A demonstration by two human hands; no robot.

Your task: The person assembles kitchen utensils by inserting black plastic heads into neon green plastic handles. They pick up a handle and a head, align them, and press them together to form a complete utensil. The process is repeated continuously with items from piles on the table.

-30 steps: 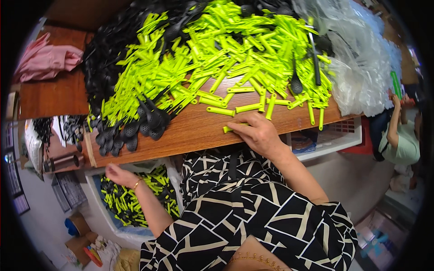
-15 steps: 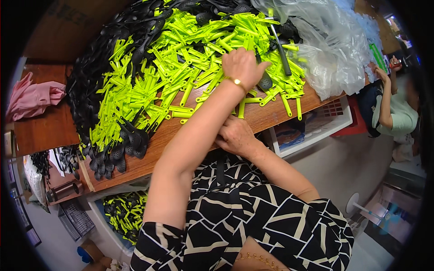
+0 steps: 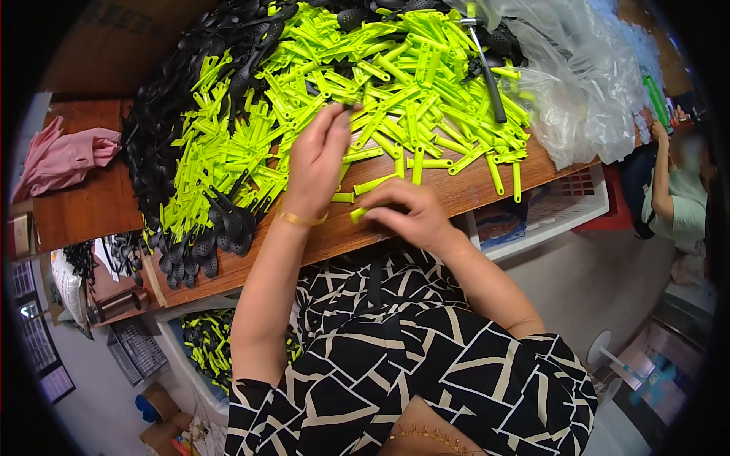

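Observation:
My left hand (image 3: 318, 163) reaches over the wooden table (image 3: 99, 205) into a big heap of lime-green plastic handles (image 3: 395, 91), its fingertips pinching one handle near the heap's middle. My right hand (image 3: 407, 214) rests at the table's near edge, closed on a short lime-green handle piece (image 3: 357, 215) whose end pokes out to the left. A pile of black slotted plastic spoon heads (image 3: 190, 152) lies left of the green heap. A gold bangle sits on my left wrist.
Clear plastic bags (image 3: 593, 83) pile at the table's right end. A pink cloth (image 3: 65, 156) lies far left. Under the table stands a crate with green and black parts (image 3: 205, 346) and a white basket (image 3: 563, 209). Another person (image 3: 673, 197) sits at right.
My left hand rose from the crate below the table, went up over the green heap, and now has pulled back a little toward me. My right hand stayed at the table's edge.

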